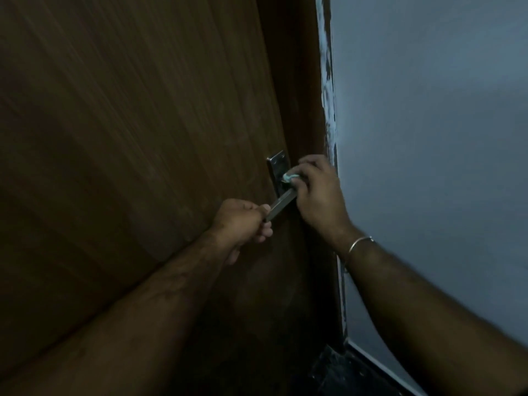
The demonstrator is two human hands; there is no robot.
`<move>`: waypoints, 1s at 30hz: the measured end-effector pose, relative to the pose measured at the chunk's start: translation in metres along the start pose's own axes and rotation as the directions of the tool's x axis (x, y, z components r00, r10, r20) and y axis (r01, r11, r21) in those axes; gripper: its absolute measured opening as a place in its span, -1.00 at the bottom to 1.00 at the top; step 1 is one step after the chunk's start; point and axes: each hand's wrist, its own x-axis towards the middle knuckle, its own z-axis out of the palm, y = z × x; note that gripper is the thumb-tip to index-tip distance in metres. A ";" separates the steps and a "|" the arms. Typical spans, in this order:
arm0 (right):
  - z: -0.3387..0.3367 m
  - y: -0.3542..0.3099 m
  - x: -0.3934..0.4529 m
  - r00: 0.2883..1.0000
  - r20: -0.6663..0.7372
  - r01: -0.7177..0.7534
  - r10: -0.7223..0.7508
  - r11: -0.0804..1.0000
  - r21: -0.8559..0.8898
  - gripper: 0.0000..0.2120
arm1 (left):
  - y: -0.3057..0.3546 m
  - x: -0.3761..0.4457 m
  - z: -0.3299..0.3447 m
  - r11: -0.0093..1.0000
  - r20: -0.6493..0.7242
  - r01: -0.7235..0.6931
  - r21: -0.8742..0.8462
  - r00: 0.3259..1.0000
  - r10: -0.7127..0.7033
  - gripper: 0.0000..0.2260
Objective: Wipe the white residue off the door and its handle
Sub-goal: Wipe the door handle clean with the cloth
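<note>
Two hands at a metal door handle (281, 202), right of centre in a dim frame.

The handle's free end is hidden inside the left hand (243, 221), whose fingers curl tightly around it. The right hand (315, 190) pinches a small pale cloth (289, 176) against the backplate (277, 170); most of the cloth is covered by its fingers. White residue (328, 81) streaks the frame edge beside the brown door (128, 124). A thin bangle (358, 243) circles the right wrist.
</note>
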 end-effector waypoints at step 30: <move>0.004 -0.020 0.026 0.998 0.063 -0.020 0.031 0.987 -0.162 -0.79 | 0.004 -0.010 0.007 0.984 -0.013 0.116 -0.133 0.993 -0.119 -0.83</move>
